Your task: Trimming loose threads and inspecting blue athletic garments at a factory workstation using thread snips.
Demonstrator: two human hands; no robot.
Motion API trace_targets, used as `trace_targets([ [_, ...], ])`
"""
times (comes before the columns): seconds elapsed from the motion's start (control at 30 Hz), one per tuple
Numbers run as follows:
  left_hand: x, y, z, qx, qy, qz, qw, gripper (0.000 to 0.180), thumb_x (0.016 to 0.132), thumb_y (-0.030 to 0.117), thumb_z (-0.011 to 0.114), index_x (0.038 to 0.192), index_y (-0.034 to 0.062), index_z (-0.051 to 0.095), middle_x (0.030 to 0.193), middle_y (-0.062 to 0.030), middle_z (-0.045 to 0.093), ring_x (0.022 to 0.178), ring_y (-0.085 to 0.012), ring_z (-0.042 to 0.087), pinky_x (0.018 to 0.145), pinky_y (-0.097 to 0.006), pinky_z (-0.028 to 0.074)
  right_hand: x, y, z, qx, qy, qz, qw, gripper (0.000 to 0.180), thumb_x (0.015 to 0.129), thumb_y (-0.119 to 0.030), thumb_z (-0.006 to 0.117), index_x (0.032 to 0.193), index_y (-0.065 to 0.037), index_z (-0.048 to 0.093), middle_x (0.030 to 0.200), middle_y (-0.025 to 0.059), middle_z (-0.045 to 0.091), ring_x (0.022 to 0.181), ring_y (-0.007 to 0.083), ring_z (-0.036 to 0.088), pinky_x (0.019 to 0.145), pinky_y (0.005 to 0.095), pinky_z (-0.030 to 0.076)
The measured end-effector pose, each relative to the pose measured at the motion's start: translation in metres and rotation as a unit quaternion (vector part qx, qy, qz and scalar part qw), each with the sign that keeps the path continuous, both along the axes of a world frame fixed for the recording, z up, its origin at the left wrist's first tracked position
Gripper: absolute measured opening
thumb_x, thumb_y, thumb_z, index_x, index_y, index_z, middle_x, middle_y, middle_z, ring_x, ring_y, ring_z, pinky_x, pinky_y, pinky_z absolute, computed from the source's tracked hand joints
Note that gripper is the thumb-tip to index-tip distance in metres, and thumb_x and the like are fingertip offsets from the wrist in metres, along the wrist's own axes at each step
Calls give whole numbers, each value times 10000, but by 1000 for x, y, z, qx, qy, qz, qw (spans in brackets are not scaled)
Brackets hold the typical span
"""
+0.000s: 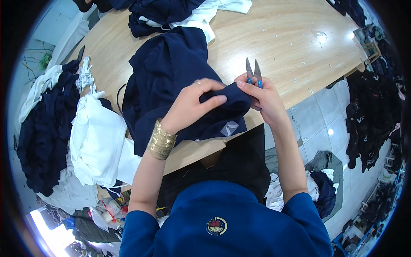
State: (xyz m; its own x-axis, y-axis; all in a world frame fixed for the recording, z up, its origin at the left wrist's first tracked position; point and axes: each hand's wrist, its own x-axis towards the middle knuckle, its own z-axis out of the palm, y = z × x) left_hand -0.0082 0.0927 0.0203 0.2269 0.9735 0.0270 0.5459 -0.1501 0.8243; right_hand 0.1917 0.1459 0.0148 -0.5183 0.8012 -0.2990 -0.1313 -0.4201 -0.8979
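A navy blue garment (169, 77) lies spread on the table in front of me, one edge lifted between my hands. My left hand (192, 103) is closed on a raised fold of it, thumb on top. Pinching the same fold's right end is my right hand (269, 98), which also carries small scissors (255, 73) with blue handles. Their two blades point away from me and stand apart, touching no cloth. A pale grey patch (230, 128) shows on the garment's near corner.
The wooden table (291, 43) has small white scraps on it. White garments (96, 137) and dark ones (47, 132) are heaped at left. More navy clothing (165, 15) is piled at the far side. Black clothing (371, 115) hangs or lies at right, beyond the tiled floor (314, 115).
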Motion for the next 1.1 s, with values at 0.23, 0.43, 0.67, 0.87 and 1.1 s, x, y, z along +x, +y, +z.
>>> trace_targets([
  [0.23,6,-9,2,-170,-336,84,923,178,894,228,565,816,71,598,720,75,503,718,-12,445,724,-175,360,0,-3,-18,304,-136,-146,932,129,813,-142,640,825,-15,624,645,-5,546,561,47,443,468,199,313],
  [0.43,7,-10,-4,-170,-375,126,903,156,901,213,552,834,78,591,755,72,512,752,-17,449,764,-170,350,0,-35,-11,430,-123,-196,873,64,751,-35,679,801,-48,640,738,20,571,554,67,447,465,205,311],
  [0.67,1,-10,-4,-123,-312,147,930,146,911,203,537,861,73,581,785,71,511,763,-11,447,760,-164,353,4,-44,-26,404,-157,-172,885,89,738,-40,690,812,-41,641,733,25,559,585,82,481,466,215,338],
  [0.87,1,-13,-6,-127,-312,147,930,132,903,183,548,883,59,589,778,71,517,733,-5,447,716,-150,359,18,-49,-55,390,-188,-143,890,74,769,-74,666,772,-27,609,732,64,525,665,156,530,600,255,406],
  [1.1,9,-20,6,-159,-294,85,939,174,890,145,559,1016,30,589,807,39,572,737,-14,504,692,-154,416,36,-35,-21,265,-163,-174,934,189,773,-116,669,944,-45,635,848,-11,545,623,65,413,547,208,320],
])
